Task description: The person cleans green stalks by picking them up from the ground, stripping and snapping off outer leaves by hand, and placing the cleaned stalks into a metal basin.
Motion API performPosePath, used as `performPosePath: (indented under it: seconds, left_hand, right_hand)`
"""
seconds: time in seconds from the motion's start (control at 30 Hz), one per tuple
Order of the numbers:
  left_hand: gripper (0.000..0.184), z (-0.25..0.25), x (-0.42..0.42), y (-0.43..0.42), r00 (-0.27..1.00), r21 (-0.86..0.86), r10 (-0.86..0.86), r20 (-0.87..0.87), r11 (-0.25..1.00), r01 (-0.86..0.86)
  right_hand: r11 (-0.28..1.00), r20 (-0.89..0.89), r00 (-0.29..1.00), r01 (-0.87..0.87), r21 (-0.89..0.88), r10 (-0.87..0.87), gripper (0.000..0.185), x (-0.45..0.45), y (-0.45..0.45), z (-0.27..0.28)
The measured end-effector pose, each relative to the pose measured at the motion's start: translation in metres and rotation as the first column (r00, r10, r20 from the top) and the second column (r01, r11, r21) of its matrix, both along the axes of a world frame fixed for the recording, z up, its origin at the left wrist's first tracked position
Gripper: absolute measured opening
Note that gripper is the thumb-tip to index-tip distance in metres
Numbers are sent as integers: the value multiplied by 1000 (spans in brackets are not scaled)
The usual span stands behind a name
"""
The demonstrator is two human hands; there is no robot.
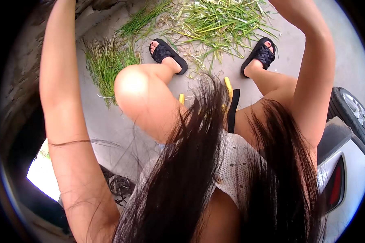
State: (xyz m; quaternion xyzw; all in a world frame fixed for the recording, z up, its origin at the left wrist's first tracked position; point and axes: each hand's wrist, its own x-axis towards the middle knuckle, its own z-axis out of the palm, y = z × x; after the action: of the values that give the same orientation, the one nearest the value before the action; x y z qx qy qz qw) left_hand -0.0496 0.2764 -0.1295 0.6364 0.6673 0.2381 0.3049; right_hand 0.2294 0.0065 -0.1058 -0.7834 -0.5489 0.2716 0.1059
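Observation:
Both my arms reach up past the top edge of the head view, so my left hand and my right hand are out of sight. What they hold or touch cannot be seen. On the concrete ground ahead of my feet lies a loose, spread pile of long green stalks (221,26) with pale ends. A smaller bunch of green stalks (144,18) is to its left. Beside my bent left knee rests a denser bundle of green stalks (109,67), laid roughly parallel.
My feet, in black sandals (169,54), are set apart on the concrete. Yellow bars (228,86) and a black strap (233,111) show between my legs. At right are a car wheel (355,107) and a red light (336,184) on a pale car body. Long hair covers the lower middle.

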Motion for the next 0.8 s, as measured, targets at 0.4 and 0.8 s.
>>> performPosePath:
  seconds: [0.4, 0.8]
  left_hand:
    - [27, -276, -198, -145, 966, -342, -56, -254, 939, -35]
    - [29, -378, -83, -56, 685, -322, -552, -476, 834, 448]
  right_hand:
    - [966, -48, 968, -240, 98, 246, 23, -50, 13, -30]
    - [926, -130, 942, -328, -186, 308, 40, -94, 46, -53]
